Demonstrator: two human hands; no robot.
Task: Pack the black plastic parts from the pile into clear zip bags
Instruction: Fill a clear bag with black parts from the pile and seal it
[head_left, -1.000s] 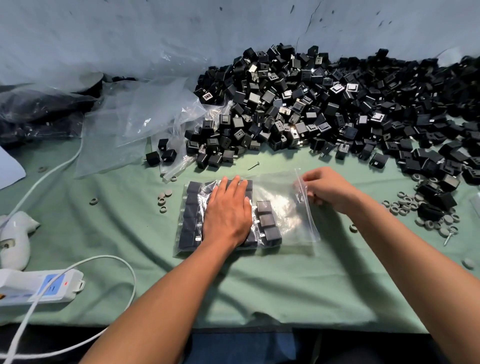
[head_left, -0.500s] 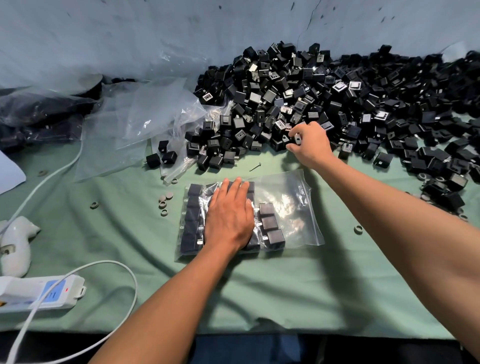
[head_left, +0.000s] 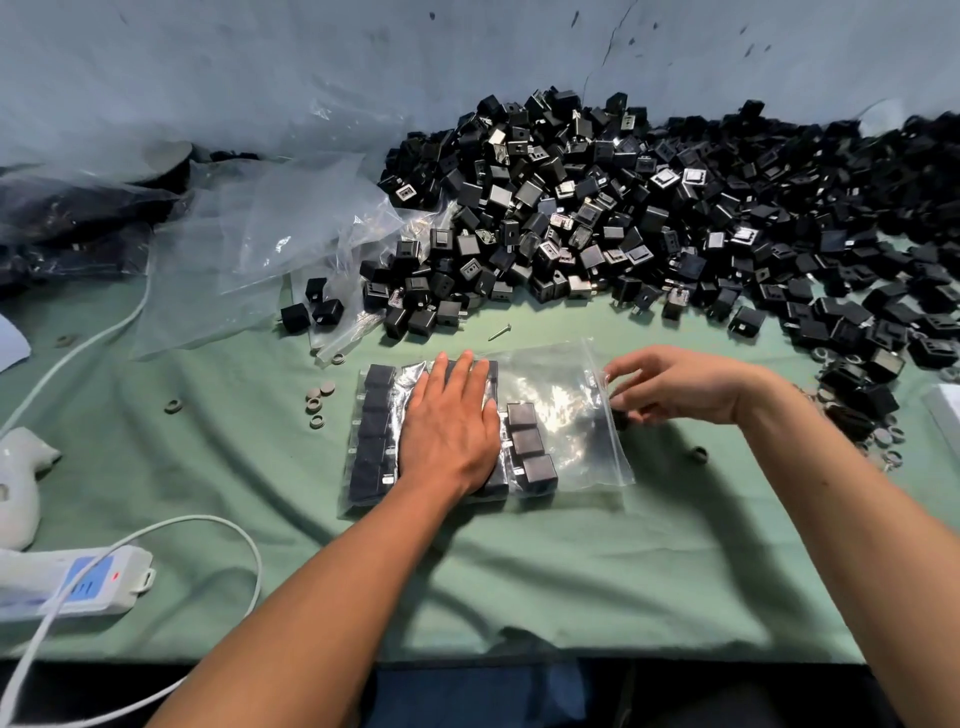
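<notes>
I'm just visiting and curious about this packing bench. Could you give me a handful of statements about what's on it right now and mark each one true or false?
1. The left hand lies flat on the zip bag, pressing on the black parts inside. True.
2. The zip bag lies on top of the big pile of black parts. False: it lies flat on the green cloth, nearer the person than the pile.
3. The right hand is at the bag's open right edge. True.
4. The bag is packed full from end to end. False: the parts sit in rows at its left side, and the right part looks mostly clear.
5. A loose screw lies on the cloth between the pile and the bag. True.
</notes>
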